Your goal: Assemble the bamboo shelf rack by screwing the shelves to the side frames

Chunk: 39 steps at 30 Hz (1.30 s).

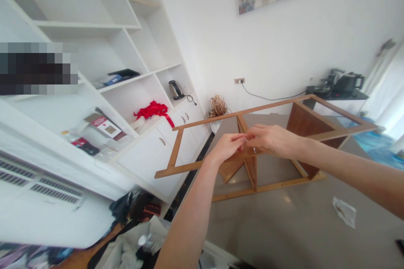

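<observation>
A wooden shelf frame [202, 122] lies on its side on the grey floor, its rails running from left to far right. My left hand [227, 146] and my right hand [274, 139] meet at the frame's middle upright, fingertips pinched together over the front rail. A small metal part, possibly a screw [254, 150], shows just below my right hand's fingers. What the fingers pinch is too small to make out. Both forearms reach in from the lower edge and the right side.
White wall shelving [132, 80] on the left holds a kettle [174, 90], a red cloth [153, 110] and boxes. A dark side table with another kettle [347, 82] stands far right. A small plastic bag [344, 211] lies on the floor. Clutter sits at lower left.
</observation>
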Each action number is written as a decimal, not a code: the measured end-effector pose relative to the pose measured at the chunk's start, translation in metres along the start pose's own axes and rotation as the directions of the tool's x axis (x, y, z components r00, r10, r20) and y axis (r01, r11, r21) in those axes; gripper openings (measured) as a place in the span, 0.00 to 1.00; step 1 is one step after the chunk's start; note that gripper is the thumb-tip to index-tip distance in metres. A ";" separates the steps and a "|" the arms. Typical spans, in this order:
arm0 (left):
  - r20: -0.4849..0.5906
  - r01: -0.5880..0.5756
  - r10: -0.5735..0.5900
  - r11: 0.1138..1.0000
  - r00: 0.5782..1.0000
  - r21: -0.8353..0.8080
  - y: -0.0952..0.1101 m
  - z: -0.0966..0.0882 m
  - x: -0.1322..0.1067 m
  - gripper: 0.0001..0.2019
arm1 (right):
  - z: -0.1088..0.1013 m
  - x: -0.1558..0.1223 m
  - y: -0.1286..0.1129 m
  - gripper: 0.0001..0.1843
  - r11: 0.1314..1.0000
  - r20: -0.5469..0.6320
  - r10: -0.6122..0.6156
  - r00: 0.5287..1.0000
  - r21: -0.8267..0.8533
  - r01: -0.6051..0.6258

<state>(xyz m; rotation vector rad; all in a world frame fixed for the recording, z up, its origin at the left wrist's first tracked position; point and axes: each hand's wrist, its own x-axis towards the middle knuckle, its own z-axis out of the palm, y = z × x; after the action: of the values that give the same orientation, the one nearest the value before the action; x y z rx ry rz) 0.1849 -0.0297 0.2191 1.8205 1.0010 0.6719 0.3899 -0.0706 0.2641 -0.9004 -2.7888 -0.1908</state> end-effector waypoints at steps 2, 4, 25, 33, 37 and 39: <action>-0.010 -0.017 0.017 0.999 1.000 0.049 0.001 0.001 -0.001 0.18 | 0.000 0.001 0.004 0.12 0.999 0.005 -0.039 0.999 -0.012 0.039; -0.040 -0.003 0.007 0.995 0.999 0.098 0.002 0.002 -0.002 0.20 | 0.001 -0.001 0.006 0.11 0.999 0.001 -0.038 0.999 -0.026 0.038; -0.111 -0.124 0.167 0.940 0.980 0.319 0.003 0.005 -0.011 0.16 | 0.001 -0.005 -0.030 0.16 0.865 0.141 0.363 0.921 0.318 -0.389; -0.122 -0.103 0.150 0.940 0.981 0.326 -0.002 0.005 -0.011 0.16 | -0.011 -0.002 -0.015 0.13 0.996 0.146 0.046 0.988 0.071 -0.057; -0.152 -0.102 0.155 0.946 0.976 0.308 -0.005 0.005 -0.010 0.15 | -0.013 0.001 -0.016 0.19 0.997 0.191 -0.054 0.980 0.057 0.044; -0.175 -0.083 0.137 0.956 0.975 0.281 -0.006 0.005 -0.010 0.15 | -0.015 0.002 -0.018 0.23 0.995 0.193 -0.083 0.978 0.062 0.072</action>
<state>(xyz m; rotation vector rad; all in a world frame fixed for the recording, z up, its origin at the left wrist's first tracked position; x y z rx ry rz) 0.1814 -0.0393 0.2115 2.0940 1.1727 0.8245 0.3802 -0.0864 0.2776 -0.8403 -2.9966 -0.0385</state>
